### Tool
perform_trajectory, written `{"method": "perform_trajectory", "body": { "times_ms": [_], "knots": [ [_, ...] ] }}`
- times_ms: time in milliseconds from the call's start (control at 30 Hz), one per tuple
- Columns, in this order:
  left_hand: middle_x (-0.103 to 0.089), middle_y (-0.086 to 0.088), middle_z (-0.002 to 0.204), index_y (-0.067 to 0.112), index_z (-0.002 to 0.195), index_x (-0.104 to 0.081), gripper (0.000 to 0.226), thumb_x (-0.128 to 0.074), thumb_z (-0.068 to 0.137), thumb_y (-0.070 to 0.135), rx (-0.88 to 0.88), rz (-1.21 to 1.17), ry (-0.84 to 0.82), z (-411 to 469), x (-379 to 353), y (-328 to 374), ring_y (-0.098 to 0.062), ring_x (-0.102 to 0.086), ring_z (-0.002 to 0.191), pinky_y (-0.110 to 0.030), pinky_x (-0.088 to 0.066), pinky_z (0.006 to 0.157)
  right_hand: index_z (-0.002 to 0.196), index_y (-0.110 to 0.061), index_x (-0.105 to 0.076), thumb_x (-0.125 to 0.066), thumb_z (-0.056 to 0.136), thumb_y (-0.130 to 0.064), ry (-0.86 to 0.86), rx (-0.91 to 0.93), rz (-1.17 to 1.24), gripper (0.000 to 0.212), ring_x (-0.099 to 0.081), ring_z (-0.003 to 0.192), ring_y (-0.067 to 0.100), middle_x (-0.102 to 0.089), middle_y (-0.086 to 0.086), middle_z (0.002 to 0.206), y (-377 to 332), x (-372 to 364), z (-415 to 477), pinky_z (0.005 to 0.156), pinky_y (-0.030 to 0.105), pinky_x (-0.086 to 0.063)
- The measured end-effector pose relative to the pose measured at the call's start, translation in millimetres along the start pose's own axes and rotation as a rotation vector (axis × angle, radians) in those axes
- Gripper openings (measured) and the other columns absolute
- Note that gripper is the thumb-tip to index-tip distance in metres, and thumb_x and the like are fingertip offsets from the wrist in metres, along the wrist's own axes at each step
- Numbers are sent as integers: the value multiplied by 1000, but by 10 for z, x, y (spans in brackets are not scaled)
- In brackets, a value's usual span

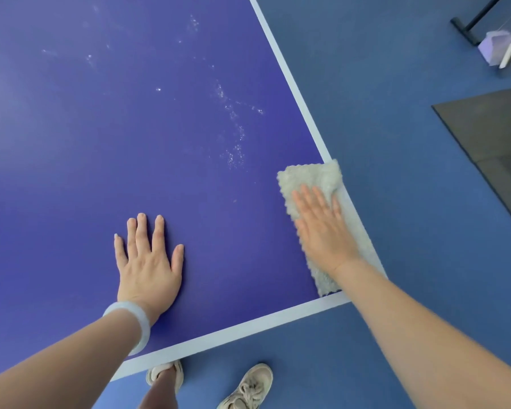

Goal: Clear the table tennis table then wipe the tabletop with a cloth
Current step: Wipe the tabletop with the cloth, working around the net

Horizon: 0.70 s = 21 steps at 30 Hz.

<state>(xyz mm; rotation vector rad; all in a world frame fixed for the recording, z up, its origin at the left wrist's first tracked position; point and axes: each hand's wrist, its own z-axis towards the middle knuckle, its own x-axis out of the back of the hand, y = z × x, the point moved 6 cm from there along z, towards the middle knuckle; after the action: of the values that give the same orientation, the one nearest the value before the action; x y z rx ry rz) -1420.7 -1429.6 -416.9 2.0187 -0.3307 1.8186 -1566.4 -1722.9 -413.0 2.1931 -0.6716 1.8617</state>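
R hand (322, 228) presses flat, fingers straight, on cloth (313, 184) at tabletop (130, 128) corner; L hand (148, 261) flat, gripping nothing, just beside; white specks ahead.

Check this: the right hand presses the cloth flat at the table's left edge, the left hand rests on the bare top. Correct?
Wrong edge: in the head view the right hand presses the cloth flat at the right edge of the table. The left hand does rest on the bare top.
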Motion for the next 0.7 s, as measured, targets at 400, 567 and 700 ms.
{"method": "perform_trajectory", "body": {
  "times_ms": [400,567,700],
  "knots": [
    [-13,-14,162,13,155,-22,74,-12,95,55,-3,28,-6,8,0,15,-28,-1,151,-52,-2,121,160,-22,-7,-21,107,-32,8,476,-131,55,3,154,19,-2,-3,167,-1001,-139,-23,125,48,-1],
    [-16,-16,162,12,154,-25,71,-16,97,53,-9,39,-6,-5,-9,8,-29,-4,151,-53,-5,121,159,-24,3,-17,107,-32,16,16,-6,57,14,153,16,9,-3,167,-229,120,550,124,45,9],
    [-17,-16,162,13,154,-24,69,-19,98,52,-6,49,-8,7,-1,-18,-29,-6,151,-54,-7,121,160,-18,-1,-14,108,-34,41,178,-20,56,9,154,20,6,1,167,-797,-90,-19,124,50,-2]
  ]
}}
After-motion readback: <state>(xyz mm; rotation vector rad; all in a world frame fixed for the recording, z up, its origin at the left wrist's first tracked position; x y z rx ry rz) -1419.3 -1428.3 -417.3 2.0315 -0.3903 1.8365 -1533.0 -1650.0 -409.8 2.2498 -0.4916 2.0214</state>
